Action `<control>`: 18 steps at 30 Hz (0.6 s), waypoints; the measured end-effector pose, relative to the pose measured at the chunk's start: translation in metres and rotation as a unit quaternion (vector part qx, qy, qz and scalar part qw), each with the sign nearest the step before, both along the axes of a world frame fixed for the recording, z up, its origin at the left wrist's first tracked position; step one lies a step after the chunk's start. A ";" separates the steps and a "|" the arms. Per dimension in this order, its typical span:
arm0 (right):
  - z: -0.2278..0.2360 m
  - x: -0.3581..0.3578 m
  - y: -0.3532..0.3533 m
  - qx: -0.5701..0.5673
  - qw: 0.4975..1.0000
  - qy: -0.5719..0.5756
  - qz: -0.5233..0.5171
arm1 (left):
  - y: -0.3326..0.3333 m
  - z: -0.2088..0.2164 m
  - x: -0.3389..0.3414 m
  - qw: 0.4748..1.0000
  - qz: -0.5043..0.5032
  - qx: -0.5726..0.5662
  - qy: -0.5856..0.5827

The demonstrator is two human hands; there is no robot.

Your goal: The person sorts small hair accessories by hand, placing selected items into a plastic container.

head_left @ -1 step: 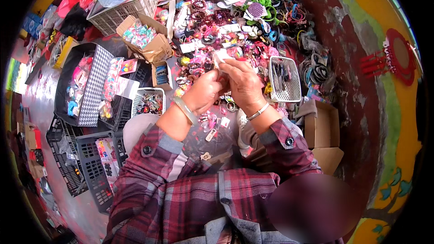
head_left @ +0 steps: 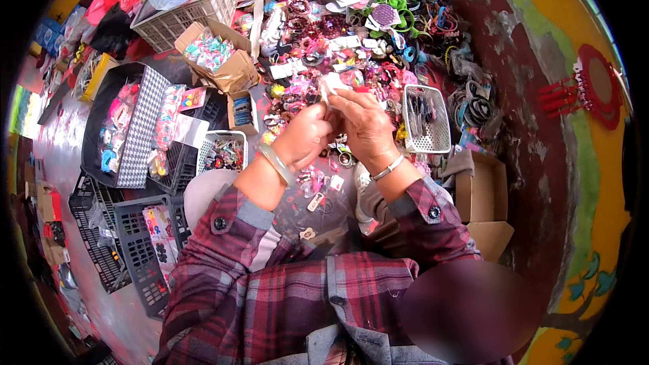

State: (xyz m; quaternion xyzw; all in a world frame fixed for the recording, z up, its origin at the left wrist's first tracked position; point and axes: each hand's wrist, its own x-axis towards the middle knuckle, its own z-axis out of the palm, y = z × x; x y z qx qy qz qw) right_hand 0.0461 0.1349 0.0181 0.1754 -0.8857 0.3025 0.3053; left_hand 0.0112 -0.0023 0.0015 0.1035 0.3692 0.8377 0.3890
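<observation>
My left hand and my right hand meet in front of me, above a wide heap of hair accessories. A small white piece, perhaps paper or thin plastic, sticks out past the fingers of my right hand. Those fingers are bent together over it. My left hand is curled closed right beside it, its fingertips tucked behind the right hand. What lies between the fingers of the left hand is hidden. Loose hair ties and cards lie under and around both hands.
White baskets stand right and left of my hands. An open cardboard box sits at my right. Further left are a carton of wrapped pieces, a black-lined box and a dark crate. Green headbands lie at the back.
</observation>
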 end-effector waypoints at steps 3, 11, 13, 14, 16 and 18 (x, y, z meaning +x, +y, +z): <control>0.003 0.006 -0.003 0.015 0.999 -0.007 0.027 | -0.010 -0.004 -0.008 0.991 0.005 0.112 -0.069; 0.007 0.013 -0.009 0.193 0.975 0.025 0.109 | -0.005 0.008 -0.009 0.975 0.124 0.120 -0.140; 0.005 0.012 -0.007 0.201 0.970 0.021 0.138 | -0.010 -0.001 -0.010 0.978 0.100 0.093 -0.155; 0.006 0.010 -0.006 0.186 0.970 0.014 0.156 | -0.010 -0.002 -0.009 0.980 0.103 0.085 -0.150; 0.008 0.008 -0.002 0.157 0.969 0.002 0.191 | -0.009 0.005 -0.008 0.972 0.116 0.088 -0.184; 0.008 0.007 0.004 0.148 0.964 -0.027 0.217 | -0.010 0.012 -0.009 0.968 0.127 0.093 -0.194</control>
